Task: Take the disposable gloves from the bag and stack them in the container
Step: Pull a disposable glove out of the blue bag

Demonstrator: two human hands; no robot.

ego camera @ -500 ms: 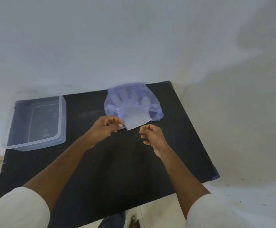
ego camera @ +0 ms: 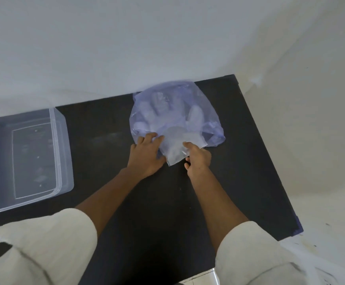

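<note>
A translucent bluish plastic bag (ego camera: pixel 206 103) lies on the black table (ego camera: pixel 167 202) near its far edge, with clear disposable gloves (ego camera: pixel 157 114) showing through it, fingers pointing away from me. The gloves' cuff ends (ego camera: pixel 174 145) stick out of the bag's near opening. My left hand (ego camera: pixel 147 155) lies flat on the bag's near left edge, fingers spread. My right hand (ego camera: pixel 198 159) pinches the protruding cuff between thumb and forefinger. A clear plastic container (ego camera: pixel 62 145) stands at the table's left with nothing visible inside.
A white wall runs along the table's far and right sides. The table's right edge slants toward a white speckled floor at the lower right. My light sleeves fill the lower corners of the view.
My left hand let go of the cuff and now presses flat on the bag's edge. My right hand moved forward and closed on the cuff. The view shifted closer.
</note>
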